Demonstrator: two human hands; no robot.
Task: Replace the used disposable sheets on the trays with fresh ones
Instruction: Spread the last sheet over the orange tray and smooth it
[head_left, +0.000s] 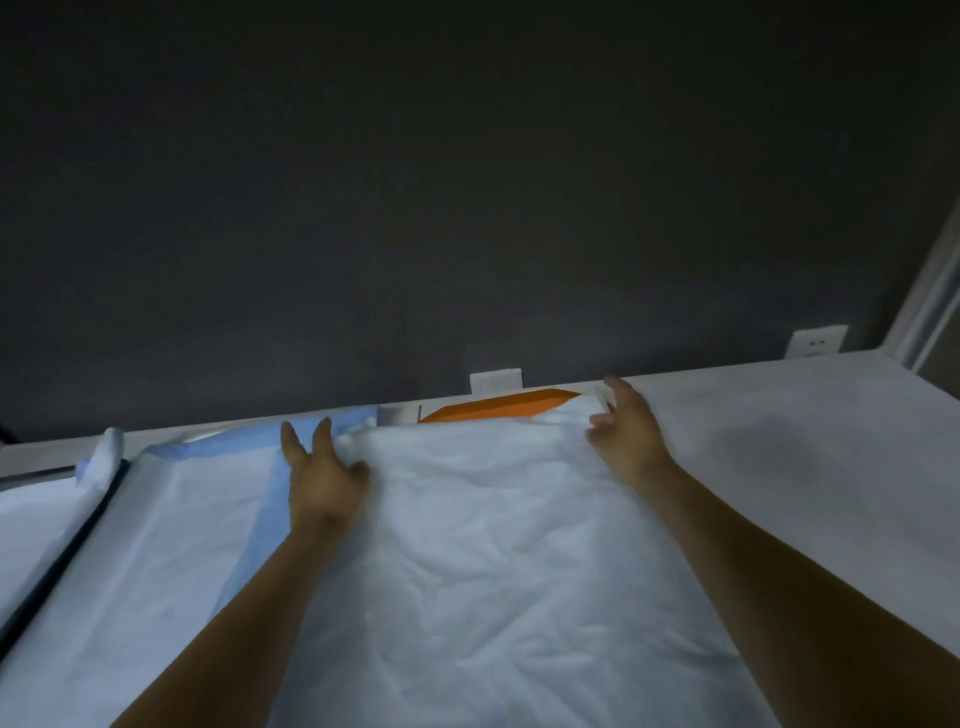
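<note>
A crumpled white disposable sheet (493, 519) lies spread in front of me over an orange tray (498, 406), of which only the far edge shows. My left hand (322, 475) is at the sheet's far left corner; its thumb and inner fingers pinch the bunched edge while two fingers point straight ahead. My right hand (626, 431) holds the far right corner, with its fingers curled round the fabric. To the left lies a second sheet with a blue border (171, 519).
A third sheet (36, 514) covers a tray at the far left, across a dark gap. The white countertop (805, 441) stretches to the right. A dark wall with two white sockets (496, 380) rises just behind the trays. The light is dim.
</note>
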